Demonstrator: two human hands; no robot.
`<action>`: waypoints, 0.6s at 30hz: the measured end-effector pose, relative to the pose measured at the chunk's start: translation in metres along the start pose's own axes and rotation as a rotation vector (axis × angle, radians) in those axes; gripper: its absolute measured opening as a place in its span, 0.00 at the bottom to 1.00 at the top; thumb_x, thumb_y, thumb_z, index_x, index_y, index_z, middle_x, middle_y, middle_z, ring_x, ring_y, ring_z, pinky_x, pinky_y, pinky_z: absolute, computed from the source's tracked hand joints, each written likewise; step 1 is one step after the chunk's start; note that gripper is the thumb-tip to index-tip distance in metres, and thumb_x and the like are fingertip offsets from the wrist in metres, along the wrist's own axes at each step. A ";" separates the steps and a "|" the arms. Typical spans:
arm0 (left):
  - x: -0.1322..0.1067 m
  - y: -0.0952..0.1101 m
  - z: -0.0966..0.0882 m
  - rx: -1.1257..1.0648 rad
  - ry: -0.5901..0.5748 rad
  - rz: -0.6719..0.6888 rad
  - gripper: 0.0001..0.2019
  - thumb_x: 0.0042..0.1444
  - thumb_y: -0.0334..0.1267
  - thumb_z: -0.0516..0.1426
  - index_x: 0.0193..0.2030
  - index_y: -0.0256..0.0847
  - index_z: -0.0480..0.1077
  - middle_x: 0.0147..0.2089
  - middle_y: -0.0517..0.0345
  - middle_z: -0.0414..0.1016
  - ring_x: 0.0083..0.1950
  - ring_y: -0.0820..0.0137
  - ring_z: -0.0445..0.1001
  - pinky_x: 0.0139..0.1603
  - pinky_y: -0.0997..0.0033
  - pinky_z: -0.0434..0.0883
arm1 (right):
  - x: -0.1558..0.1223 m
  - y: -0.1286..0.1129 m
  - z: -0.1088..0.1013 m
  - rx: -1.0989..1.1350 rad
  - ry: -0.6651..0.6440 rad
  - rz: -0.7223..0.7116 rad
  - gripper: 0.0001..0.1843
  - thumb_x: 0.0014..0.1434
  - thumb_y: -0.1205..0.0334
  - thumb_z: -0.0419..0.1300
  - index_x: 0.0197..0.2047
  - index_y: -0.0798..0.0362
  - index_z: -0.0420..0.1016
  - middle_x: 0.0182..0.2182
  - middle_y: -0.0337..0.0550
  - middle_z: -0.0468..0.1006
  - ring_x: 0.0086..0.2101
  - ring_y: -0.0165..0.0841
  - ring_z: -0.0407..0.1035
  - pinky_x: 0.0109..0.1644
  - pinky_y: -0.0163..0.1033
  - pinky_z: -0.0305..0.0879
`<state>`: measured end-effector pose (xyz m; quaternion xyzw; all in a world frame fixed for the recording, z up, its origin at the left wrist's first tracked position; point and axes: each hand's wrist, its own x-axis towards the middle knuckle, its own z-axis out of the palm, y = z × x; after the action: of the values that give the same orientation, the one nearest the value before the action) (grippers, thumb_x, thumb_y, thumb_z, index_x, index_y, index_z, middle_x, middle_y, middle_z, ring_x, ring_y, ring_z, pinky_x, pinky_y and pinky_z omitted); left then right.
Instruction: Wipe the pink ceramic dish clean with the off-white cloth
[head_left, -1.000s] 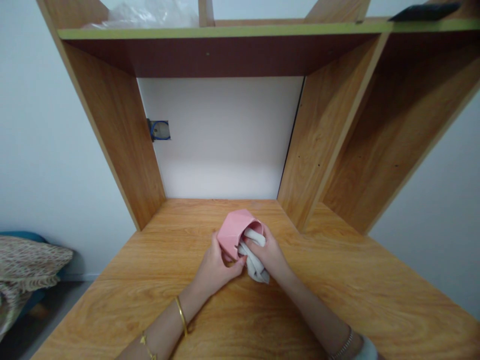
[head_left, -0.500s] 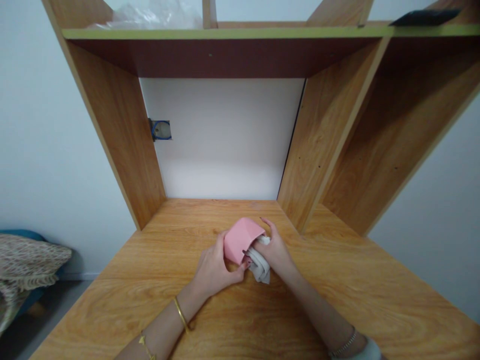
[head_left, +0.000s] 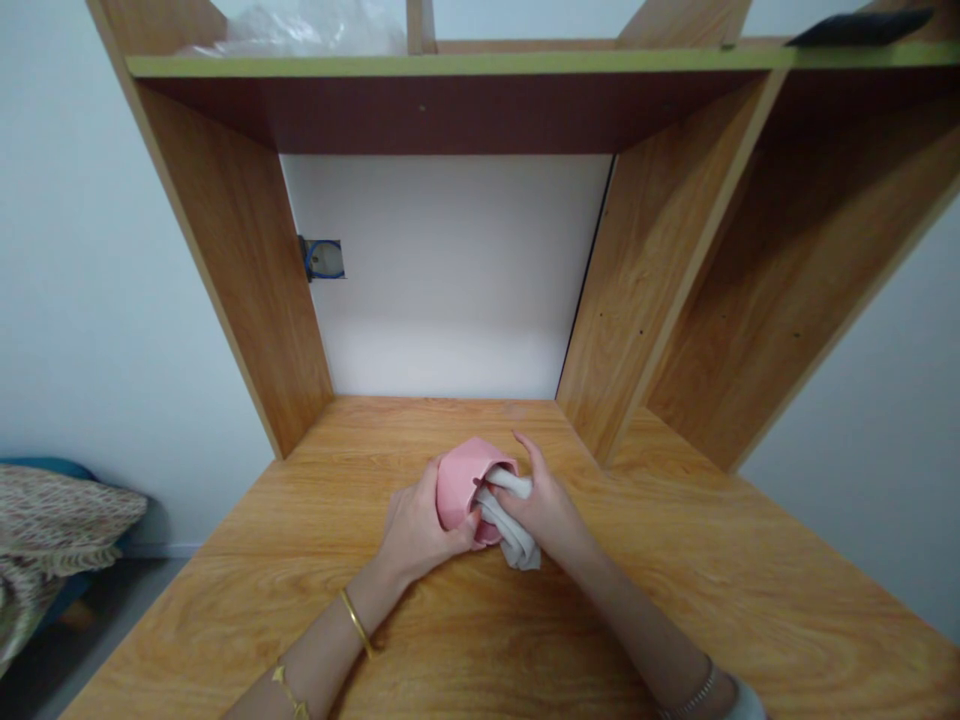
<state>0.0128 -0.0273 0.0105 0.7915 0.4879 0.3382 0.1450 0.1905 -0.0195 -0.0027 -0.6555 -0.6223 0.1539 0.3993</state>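
"Where do you see the pink pot [head_left: 463, 483] from your seat?"

"On my screen it lies between the two hands, over the wooden desktop [head_left: 285, 590]. If it touches the wood, I cannot tell. It is tilted, and its mouth faces to the right and toward the wearer."

"Which hand is nearer to this mouth?"

"The right hand [head_left: 546, 507]. I see it directly at the mouth, while the left hand [head_left: 420, 525] is around the outer left side. So the axis of the pot points roughly to the right hand."

"And the grips?"

"The left hand is curled around the pot, with its thumb at the near rim. The right hand pinches the pale cloth [head_left: 516, 540]: one part goes inside the mouth, another hangs out below. One finger of the right hand is lifted, apart from the rim. How deep the cloth reaches, I cannot see."
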 end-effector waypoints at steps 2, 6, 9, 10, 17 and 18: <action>0.000 0.000 -0.002 0.048 -0.003 0.011 0.30 0.45 0.52 0.52 0.53 0.36 0.56 0.37 0.50 0.74 0.37 0.59 0.73 0.38 0.63 0.67 | -0.001 -0.001 0.000 -0.017 -0.003 -0.007 0.40 0.45 0.59 0.59 0.61 0.49 0.49 0.24 0.37 0.73 0.23 0.32 0.67 0.26 0.33 0.57; 0.001 0.002 -0.006 0.174 -0.001 0.011 0.29 0.43 0.51 0.52 0.52 0.38 0.59 0.33 0.53 0.74 0.34 0.59 0.74 0.36 0.63 0.67 | -0.004 -0.004 -0.002 0.008 -0.024 -0.051 0.41 0.44 0.57 0.60 0.61 0.50 0.50 0.21 0.36 0.71 0.22 0.33 0.66 0.25 0.33 0.56; 0.000 0.004 -0.007 0.219 -0.001 0.009 0.28 0.43 0.50 0.53 0.51 0.38 0.61 0.32 0.52 0.75 0.33 0.57 0.74 0.35 0.62 0.67 | -0.006 -0.008 -0.004 -0.011 -0.024 -0.055 0.39 0.43 0.57 0.60 0.60 0.49 0.53 0.19 0.35 0.70 0.20 0.32 0.64 0.24 0.33 0.54; 0.000 0.004 -0.007 0.221 -0.004 0.010 0.28 0.43 0.50 0.53 0.51 0.38 0.61 0.32 0.51 0.75 0.33 0.57 0.74 0.35 0.62 0.67 | -0.007 -0.010 -0.005 -0.027 -0.023 -0.053 0.39 0.43 0.58 0.60 0.60 0.49 0.53 0.19 0.35 0.70 0.20 0.32 0.63 0.24 0.33 0.53; -0.001 0.004 -0.006 0.194 -0.039 0.049 0.28 0.44 0.51 0.52 0.51 0.37 0.61 0.36 0.49 0.75 0.36 0.56 0.74 0.37 0.61 0.68 | -0.008 -0.008 -0.005 -0.094 -0.095 -0.096 0.39 0.46 0.60 0.57 0.61 0.50 0.49 0.23 0.39 0.73 0.23 0.34 0.65 0.26 0.34 0.54; 0.000 0.004 -0.007 0.196 -0.041 0.054 0.28 0.44 0.51 0.52 0.51 0.37 0.62 0.36 0.49 0.75 0.36 0.56 0.74 0.38 0.60 0.68 | -0.008 -0.007 -0.005 -0.086 -0.106 -0.110 0.38 0.47 0.60 0.56 0.61 0.50 0.49 0.24 0.40 0.73 0.24 0.34 0.66 0.26 0.34 0.55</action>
<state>0.0112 -0.0304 0.0176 0.8216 0.4941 0.2763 0.0675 0.1877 -0.0294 0.0025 -0.6277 -0.6838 0.1394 0.3451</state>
